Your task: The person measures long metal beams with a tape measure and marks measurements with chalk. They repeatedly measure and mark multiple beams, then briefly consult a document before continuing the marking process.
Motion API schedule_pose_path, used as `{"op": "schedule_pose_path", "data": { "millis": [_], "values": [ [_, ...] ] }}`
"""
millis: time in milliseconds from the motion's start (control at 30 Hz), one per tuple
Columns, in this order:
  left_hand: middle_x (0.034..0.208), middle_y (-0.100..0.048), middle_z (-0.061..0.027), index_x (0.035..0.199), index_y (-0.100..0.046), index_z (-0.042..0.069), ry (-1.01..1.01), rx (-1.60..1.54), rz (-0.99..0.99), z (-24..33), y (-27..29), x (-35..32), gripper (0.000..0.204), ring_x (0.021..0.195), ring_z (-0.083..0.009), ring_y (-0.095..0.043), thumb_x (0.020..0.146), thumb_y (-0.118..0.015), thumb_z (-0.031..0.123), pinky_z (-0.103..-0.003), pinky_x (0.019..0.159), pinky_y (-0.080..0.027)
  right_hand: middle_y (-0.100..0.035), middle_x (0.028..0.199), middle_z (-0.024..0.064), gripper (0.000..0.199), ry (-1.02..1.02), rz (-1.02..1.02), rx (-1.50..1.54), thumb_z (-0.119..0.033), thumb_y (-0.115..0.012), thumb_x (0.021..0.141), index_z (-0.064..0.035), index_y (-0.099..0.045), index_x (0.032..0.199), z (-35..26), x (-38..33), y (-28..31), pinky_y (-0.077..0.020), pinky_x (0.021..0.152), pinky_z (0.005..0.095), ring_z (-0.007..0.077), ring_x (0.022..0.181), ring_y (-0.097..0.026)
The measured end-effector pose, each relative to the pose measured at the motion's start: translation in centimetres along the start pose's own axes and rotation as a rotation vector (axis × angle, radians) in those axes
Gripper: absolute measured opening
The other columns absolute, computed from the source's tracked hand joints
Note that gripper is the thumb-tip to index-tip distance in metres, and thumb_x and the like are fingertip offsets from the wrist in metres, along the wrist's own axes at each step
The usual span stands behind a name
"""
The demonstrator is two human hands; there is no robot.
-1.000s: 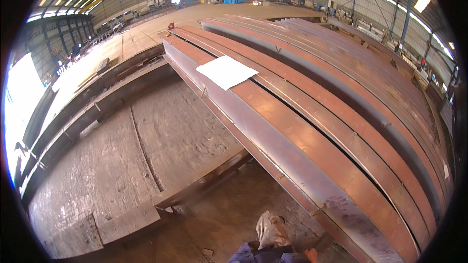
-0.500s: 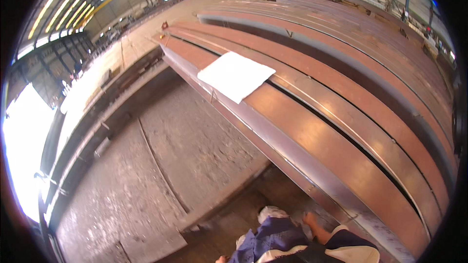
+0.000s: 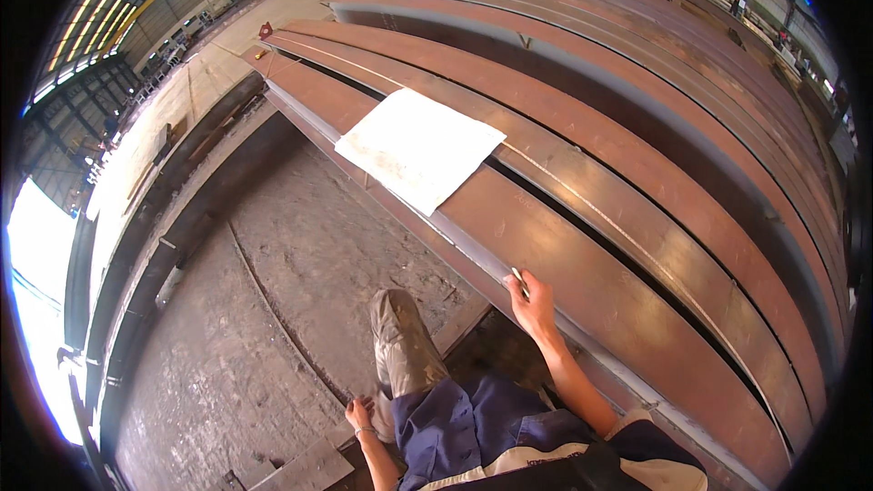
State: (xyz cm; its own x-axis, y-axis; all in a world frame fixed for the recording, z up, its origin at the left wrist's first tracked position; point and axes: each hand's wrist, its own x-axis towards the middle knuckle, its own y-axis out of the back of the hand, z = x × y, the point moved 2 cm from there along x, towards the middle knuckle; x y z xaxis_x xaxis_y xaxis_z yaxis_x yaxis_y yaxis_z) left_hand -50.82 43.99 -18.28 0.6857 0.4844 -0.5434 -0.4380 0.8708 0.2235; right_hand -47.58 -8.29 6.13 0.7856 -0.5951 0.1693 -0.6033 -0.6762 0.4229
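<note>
My right hand is closed on a short, thin pen-like stick with a pale tip. It is held over the near edge of a long reddish-brown steel beam. My left hand hangs low beside my leg, its fingers loosely bent and apart, with nothing visible in it. Farther along the beams lies a large white paper sheet, flat across two of them and the dark gap between. Neither hand touches the paper.
More long steel beams lie side by side to the right. On the left is a rough, dirty grey floor area bordered by steel edges. A small red object stands near the beams' far end. My bent knee is close to the beam.
My right hand has risen and moved forward over the beam edge, the stick now visible. My left hand has come further into view. My leg has stepped forward, and the paper appears nearer.
</note>
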Motion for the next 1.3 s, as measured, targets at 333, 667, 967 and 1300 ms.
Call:
{"op": "schedule_pose_path", "data": {
  "millis": [333, 667, 967, 1300],
  "values": [
    [0.095, -0.075, -0.0081, 0.107, -0.071, 0.001, -0.942, 0.278, -0.160, 26.5, -21.9, 1.4, 0.031, 0.084, -0.0157, -0.068, 0.093, -0.080, 0.028, -0.032, 0.075, -0.054, -0.068, 0.070, 0.0138, 0.025, -0.200, 0.209, -0.146, -0.024, -0.073, 0.097, -0.0002, -0.070, 0.092, 1.2, 5.2, -2.2, -0.0459, 0.054, 0.0345, 0.0167, 0.055, -0.060],
    [0.097, -0.073, -0.0084, 0.107, -0.069, 0.000, -1.120, 0.209, -0.426, 49.7, -43.8, 15.4, 0.025, 0.084, -0.0181, -0.067, 0.098, -0.074, 0.022, -0.034, 0.078, -0.054, -0.069, 0.070, 0.0149, 0.041, -0.382, 0.480, -0.346, -0.039, -0.085, 0.084, -0.0012, -0.072, 0.093, -0.5, 21.3, -16.5, -0.0533, 0.062, 0.0419, 0.0305, 0.065, -0.071],
    [0.093, -0.076, -0.0124, 0.104, -0.073, 0.001, -1.290, 0.272, -0.391, 57.9, -52.9, 27.5, 0.027, 0.083, -0.0241, -0.073, 0.100, -0.071, 0.028, -0.036, 0.070, -0.057, -0.068, 0.070, 0.0112, 0.042, -0.528, 0.809, -0.442, -0.039, -0.087, 0.081, -0.0029, -0.072, 0.099, -1.4, 26.4, -20.0, -0.0536, 0.064, 0.0428, 0.0309, 0.065, -0.069],
    [0.094, -0.075, -0.0150, 0.099, -0.072, 0.001, -1.501, 0.312, -0.459, 57.6, -57.4, 29.8, 0.023, 0.080, -0.0297, -0.072, 0.098, -0.073, 0.023, -0.042, 0.068, -0.055, -0.067, 0.080, 0.0136, 0.032, -0.505, 0.864, -0.627, -0.026, -0.086, 0.080, -0.0018, -0.072, 0.093, -0.9, 26.4, -21.3, -0.0516, 0.068, 0.0410, 0.0302, 0.071, -0.067]
  ]
}}
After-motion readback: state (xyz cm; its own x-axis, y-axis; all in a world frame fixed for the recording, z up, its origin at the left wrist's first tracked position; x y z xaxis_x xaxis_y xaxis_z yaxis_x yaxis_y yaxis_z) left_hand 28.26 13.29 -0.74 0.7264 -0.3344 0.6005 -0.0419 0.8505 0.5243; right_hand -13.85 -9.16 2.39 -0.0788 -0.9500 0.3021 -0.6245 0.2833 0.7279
